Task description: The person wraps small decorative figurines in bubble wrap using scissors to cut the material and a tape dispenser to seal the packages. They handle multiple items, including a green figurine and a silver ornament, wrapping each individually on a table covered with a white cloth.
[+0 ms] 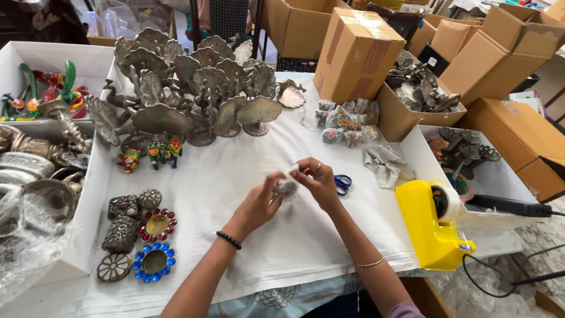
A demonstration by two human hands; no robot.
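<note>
A big white cloth (pixel 235 194) covers the table. At the back of it stands a crowd of grey metal peacocks (pixel 194 88), too many and too close together to count. Behind them are several brown cardboard boxes (pixel 353 53). One yellow tape dispenser (pixel 432 221) sits at the right edge. One crumpled grey rag (pixel 385 165) lies near it. A small pile of wrapped bundles (pixel 347 123) rests by the boxes.

On the left of the cloth are two round jewelled holders, one red (pixel 157 224) and one blue (pixel 154 262). Three little painted elephants (pixel 150 156) stand in a row. One pair of blue scissors (pixel 342 184) lies just beside the right hand.

Both arms reach forward and meet in the middle of the cloth. The left hand (pixel 259 203) has its fingers curled around a small grey metal piece (pixel 286 188). The right hand (pixel 318 179) bends over it from the other side, its fingers closed and pinching a bit of white wrap (pixel 292 169) at the top of the piece. The piece is held just above the cloth, between the two hands.
</note>
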